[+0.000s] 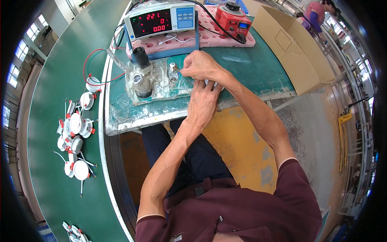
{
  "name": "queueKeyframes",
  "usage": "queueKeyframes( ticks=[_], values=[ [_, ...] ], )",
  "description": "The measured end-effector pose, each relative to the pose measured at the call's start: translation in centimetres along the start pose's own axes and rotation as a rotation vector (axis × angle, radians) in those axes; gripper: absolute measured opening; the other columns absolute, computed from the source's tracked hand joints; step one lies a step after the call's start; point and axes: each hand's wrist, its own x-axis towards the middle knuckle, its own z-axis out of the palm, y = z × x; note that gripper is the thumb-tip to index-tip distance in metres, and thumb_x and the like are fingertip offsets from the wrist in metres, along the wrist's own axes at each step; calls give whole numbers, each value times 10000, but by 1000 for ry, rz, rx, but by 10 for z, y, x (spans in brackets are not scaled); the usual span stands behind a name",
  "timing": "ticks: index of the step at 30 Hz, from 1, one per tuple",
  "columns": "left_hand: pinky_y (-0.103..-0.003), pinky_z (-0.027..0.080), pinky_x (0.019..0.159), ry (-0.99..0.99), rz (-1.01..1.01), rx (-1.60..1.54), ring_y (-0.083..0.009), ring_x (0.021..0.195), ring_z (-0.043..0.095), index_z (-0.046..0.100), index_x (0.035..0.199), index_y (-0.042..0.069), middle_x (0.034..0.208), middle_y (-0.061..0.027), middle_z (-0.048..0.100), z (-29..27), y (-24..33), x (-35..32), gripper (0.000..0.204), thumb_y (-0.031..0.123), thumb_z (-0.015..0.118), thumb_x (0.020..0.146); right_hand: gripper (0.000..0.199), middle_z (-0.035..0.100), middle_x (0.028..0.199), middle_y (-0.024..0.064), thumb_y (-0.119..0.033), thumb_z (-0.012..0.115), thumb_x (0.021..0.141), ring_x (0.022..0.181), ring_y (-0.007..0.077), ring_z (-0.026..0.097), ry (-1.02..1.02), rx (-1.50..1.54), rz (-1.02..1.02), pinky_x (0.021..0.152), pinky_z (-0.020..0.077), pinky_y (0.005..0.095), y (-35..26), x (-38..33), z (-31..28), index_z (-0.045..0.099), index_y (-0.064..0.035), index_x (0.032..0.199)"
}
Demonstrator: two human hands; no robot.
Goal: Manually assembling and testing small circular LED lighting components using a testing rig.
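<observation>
Right hand (pixel 201 64) pinches a wire at the metal socket (pixel 173 67) on the worktop (pixel 250 68). Left hand (pixel 203 101), just below, covers a white lamp (pixel 215 85); its grip is hidden.

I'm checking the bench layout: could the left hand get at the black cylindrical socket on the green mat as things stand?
Probably yes: the left hand lies on the green mat, with bare plastic-covered surface between it and the black cylindrical socket.
</observation>
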Motion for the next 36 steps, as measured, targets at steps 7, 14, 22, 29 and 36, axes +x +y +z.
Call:
queueKeyframes(
  ticks=[7, 14, 22, 29, 36],
  values=[
    [-511, 443, 1005, -11, -38, -31, -393, 1121, 551, 690, 1120, 21, 1150, -189, 598, -1, 0, -2, 422, -80, 611, 718, 194, 599, 526, 128, -229, 687, 648, 519, 275, 590, -19, -9, 28, 578, 494, 399, -6, 1, -1, 685, -37, 623],
    [-530, 439, 991, 43, -43, -59, -421, 1140, 526, 679, 1164, 45, 1203, -197, 568, -2, -1, -3, 446, -62, 626, 734, 245, 581, 518, 61, -223, 695, 694, 494, 152, 535, -33, -37, 1, 511, 445, 336, -9, 5, -1, 635, -2, 607],
    [-522, 428, 1001, 47, -53, -47, -403, 1148, 535, 684, 1125, 17, 1175, -193, 594, -1, -1, 0, 395, -50, 619, 741, 242, 575, 511, 55, -217, 694, 698, 483, 142, 520, -36, -45, 12, 490, 430, 334, -9, 6, -3, 633, -3, 604],
    [-541, 425, 1042, 30, -32, -71, -446, 1191, 500, 671, 1148, 1, 1217, -187, 616, -6, -1, -1, 435, -64, 593, 725, 244, 564, 507, 54, -217, 692, 684, 486, 143, 508, -17, -65, -13, 492, 419, 339, -10, 6, 1, 625, -3, 586],
    [-543, 421, 1052, 55, -47, -133, -456, 1224, 476, 668, 1160, -8, 1225, -189, 616, -4, 2, 4, 447, -77, 589, 725, 235, 561, 506, 58, -212, 689, 685, 494, 146, 511, -1, -64, 11, 496, 416, 343, -8, 5, -4, 632, -5, 589]
  ],
)
